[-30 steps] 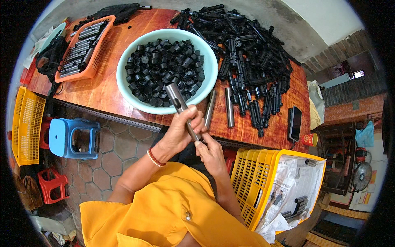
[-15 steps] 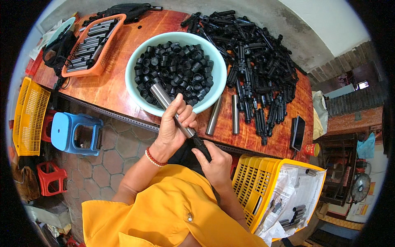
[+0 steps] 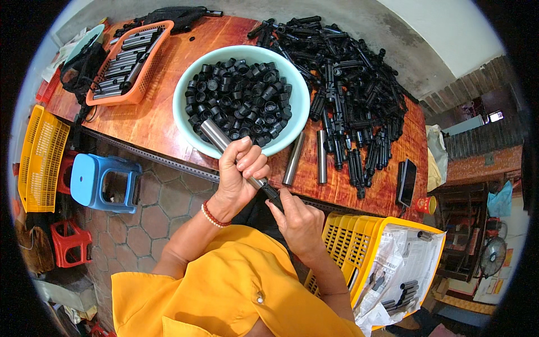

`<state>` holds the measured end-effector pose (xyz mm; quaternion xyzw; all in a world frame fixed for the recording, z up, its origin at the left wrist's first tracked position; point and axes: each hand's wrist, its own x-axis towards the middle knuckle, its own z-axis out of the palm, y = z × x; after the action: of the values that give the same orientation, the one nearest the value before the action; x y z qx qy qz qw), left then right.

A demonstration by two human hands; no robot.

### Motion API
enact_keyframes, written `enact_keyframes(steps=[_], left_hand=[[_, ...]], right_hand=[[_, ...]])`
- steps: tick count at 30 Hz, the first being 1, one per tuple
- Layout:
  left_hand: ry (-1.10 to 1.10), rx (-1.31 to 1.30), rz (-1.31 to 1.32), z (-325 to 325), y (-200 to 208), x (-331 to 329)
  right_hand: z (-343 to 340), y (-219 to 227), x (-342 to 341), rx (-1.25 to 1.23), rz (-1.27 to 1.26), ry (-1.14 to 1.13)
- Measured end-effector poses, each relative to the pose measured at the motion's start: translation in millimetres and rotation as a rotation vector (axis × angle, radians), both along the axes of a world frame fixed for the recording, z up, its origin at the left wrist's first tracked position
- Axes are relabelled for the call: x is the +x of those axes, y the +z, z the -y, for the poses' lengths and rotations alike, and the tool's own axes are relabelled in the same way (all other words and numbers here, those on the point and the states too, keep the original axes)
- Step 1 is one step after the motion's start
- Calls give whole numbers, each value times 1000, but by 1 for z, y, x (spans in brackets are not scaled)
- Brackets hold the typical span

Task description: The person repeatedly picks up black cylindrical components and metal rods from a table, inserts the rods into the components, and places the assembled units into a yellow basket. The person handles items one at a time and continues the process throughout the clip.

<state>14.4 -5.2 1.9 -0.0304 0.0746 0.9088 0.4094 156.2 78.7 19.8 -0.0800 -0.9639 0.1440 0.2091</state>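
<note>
My left hand (image 3: pixel 236 180) wraps round a silver metal tube (image 3: pixel 214 133), held at a slant with its upper end over the near rim of a pale blue basin (image 3: pixel 177 112). Small black plastic caps (image 3: pixel 241 98) fill the basin. At the tube's lower end my right hand (image 3: pixel 298 224) grips a black plastic part (image 3: pixel 273 195), thumb along its side. That part meets the tube; how far it reaches inside is hidden. Two more metal tubes, one leaning left (image 3: pixel 293 159) and one straighter (image 3: pixel 321 157), lie on the table to the right of my left hand.
Black plastic parts (image 3: pixel 348 90) lie heaped at the back right of the wooden table (image 3: pixel 151 123). An orange basket (image 3: pixel 147 84) of tubes stands at far left. A phone (image 3: pixel 406 182) lies near the right edge. Below is a yellow crate (image 3: pixel 368 247) lined with newspaper.
My right hand has shifted slightly up and right along the black part, its fingers now nearer the tube. My left hand and the tube have moved slightly down.
</note>
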Motion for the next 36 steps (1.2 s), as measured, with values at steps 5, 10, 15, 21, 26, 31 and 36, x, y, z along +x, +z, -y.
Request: enact_keyframes(steps=[5,10,15,21,26,31,36], left_hand=[[-1,52,5,1,0,3],[-7,102,-19,2,3,1],[-7,98,-56,2,4,-2],[71,180,-35,15,18,-27],[-23,158,-133,-3,15,2],[25,191,-71,6,18,-19],[-29,175,-115,-8,15,7]], right_hand=[[4,3,-3,19,-2,1],[4,7,-4,107,-17,5],[1,7,-4,26,-1,17],[-15,37,5,-492,-355,-64],[-2,7,-19,-760,-508,-41],[-5,9,-6,-735,-705,-133],[-4,3,-20,-678,-598,-11]])
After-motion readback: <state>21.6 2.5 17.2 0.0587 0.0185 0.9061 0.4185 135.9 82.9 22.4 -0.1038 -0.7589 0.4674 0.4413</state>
